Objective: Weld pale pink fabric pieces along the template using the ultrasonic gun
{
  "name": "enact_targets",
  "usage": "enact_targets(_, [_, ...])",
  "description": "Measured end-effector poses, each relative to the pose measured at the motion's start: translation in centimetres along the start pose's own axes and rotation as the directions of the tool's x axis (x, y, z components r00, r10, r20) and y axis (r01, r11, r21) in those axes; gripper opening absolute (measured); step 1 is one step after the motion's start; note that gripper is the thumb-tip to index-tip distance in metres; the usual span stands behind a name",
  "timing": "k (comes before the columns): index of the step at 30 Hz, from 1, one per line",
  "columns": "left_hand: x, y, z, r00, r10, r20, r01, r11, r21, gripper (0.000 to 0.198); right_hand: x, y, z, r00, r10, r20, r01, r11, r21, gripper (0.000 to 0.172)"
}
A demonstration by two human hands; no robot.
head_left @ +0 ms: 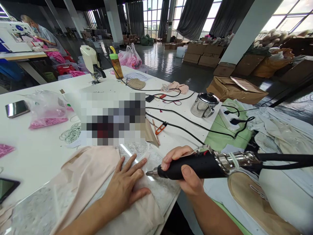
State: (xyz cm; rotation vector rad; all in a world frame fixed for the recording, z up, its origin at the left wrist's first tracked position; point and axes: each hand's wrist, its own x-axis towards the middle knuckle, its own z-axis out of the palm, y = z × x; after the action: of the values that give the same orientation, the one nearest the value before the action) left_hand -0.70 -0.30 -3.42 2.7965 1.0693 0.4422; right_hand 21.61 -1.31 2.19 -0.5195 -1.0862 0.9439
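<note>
My right hand is wrapped around a black corded hand tool with a narrow metal tip. The tool lies nearly level, its tip pointing left and close to the fingers of my left hand. My left hand rests with fingers spread on pale pink fabric and a clear plastic sheet. Whether the tip touches the fabric, I cannot tell. Thick black cables run from the tool's metal rear collar to the right. A pixelated patch hides part of the table beyond my left hand.
Orange thread snips, black cables and a lidded steel mug are on the white table. A phone, a bag of pink pieces and a bottle stand farther off. At right is a power strip. A person sits far left.
</note>
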Motion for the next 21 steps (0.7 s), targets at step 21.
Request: enact_targets(21, [-8.9, 2.8, -4.5, 0.905, -0.424, 0.023, 0.425, 0.905, -0.016, 0.009, -4.4, -1.6, -3.3, 0.884, 0.065, -0.463, -0.074, 0.997, -0.001, 0.031])
